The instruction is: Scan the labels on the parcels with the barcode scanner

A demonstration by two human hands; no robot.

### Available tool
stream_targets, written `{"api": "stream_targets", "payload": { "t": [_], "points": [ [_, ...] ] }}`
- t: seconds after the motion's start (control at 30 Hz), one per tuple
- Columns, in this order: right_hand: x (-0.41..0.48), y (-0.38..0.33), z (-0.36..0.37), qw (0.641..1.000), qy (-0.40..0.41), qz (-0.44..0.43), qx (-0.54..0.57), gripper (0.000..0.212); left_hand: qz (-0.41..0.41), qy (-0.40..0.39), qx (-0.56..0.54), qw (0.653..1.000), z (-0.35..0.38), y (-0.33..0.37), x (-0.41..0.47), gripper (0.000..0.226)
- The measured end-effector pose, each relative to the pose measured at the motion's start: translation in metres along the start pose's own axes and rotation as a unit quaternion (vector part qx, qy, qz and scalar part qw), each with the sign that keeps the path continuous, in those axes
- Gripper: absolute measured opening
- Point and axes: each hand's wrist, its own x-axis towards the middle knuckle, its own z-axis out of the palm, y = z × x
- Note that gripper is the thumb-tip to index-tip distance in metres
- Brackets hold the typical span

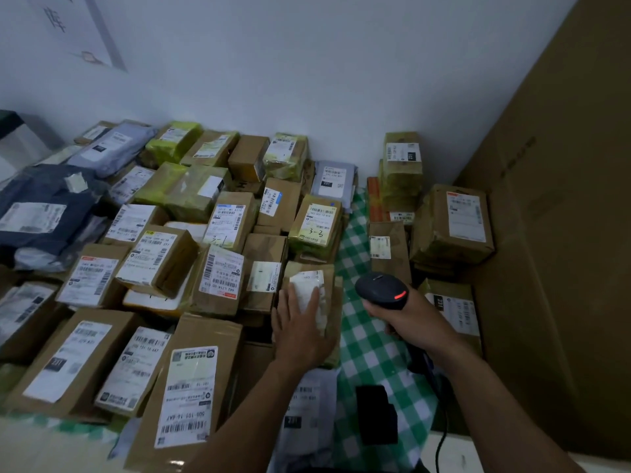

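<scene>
A white wall (pixel 307 80) backs a counter (pixel 362 336) spread with a green-and-white checked cloth, and a tall cardboard box (pixel 563 233) stands along the right side. Brown and yellow-taped parcels (pixel 160 261) crowd the left and middle of the counter, most lying label-up, which I take to be so that each barcode can be reached without turning anything over. A smaller group of parcels sits apart on the right, across a bare strip of cloth, perhaps to keep one lot separate from the other.

The left hand (pixel 300 329) lies flat on a brown parcel (pixel 329 278) at the near edge of the main pile. Its fingers are straight and spread, gripping nothing, and they press on the parcel's white label (pixel 309 285). The label looks crinkled, so the hand is probably smoothing it and steadying the parcel for a read. The left forearm comes in from below at a slant.

The right hand (pixel 409 319) is curled firmly round the grip of the black scanner (pixel 380 288). It holds the scanner above the cloth strip just beside that parcel, head aimed forward and leftward toward the label. A red light (pixel 400 296) glows on the head. The wrist is fairly straight, the forearm rising from the lower right. A dark cable (pixel 442 438) trails down from the handle, and a black block (pixel 375 414) rests on the cloth near it.
</scene>
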Motion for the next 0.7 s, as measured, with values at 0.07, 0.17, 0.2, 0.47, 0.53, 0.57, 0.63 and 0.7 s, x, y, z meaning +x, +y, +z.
{"api": "stream_targets", "payload": {
  "t": [0.07, 0.17, 0.2, 0.47, 0.53, 0.57, 0.63, 0.7],
  "points": [
    [-0.003, 0.007, -0.004, 1.0, 0.013, 0.008, 0.012, 0.048, 0.009, 0.018, -0.012, 1.0, -0.001, 0.002, 0.009, 0.092],
    [-0.006, 0.018, -0.014, 0.999, 0.041, 0.026, 0.022, 0.042, 0.007, 0.035, -0.038, 0.999, -0.008, 0.007, 0.028, 0.086],
    [-0.008, 0.021, -0.019, 0.998, 0.05, 0.03, 0.023, 0.042, 0.006, 0.046, -0.039, 0.998, -0.008, 0.009, 0.033, 0.083],
    [-0.014, 0.065, -0.066, 0.983, 0.156, 0.062, 0.079, 0.069, 0.093, 0.048, -0.24, 0.965, 0.013, 0.085, 0.05, 0.05],
    [-0.01, 0.075, -0.07, 0.978, 0.176, 0.063, 0.094, 0.071, 0.055, 0.0, -0.288, 0.956, 0.021, 0.112, 0.069, 0.05],
    [-0.006, 0.077, -0.072, 0.978, 0.178, 0.067, 0.086, 0.072, 0.02, -0.02, -0.313, 0.949, 0.024, 0.121, 0.08, 0.051],
    [0.001, 0.082, -0.076, 0.978, 0.178, 0.082, 0.075, 0.072, -0.067, -0.072, -0.36, 0.928, 0.03, 0.132, 0.101, 0.054],
    [0.007, 0.082, -0.08, 0.977, 0.175, 0.091, 0.078, 0.065, -0.136, -0.127, -0.411, 0.892, 0.037, 0.136, 0.118, 0.057]
  ]
}}
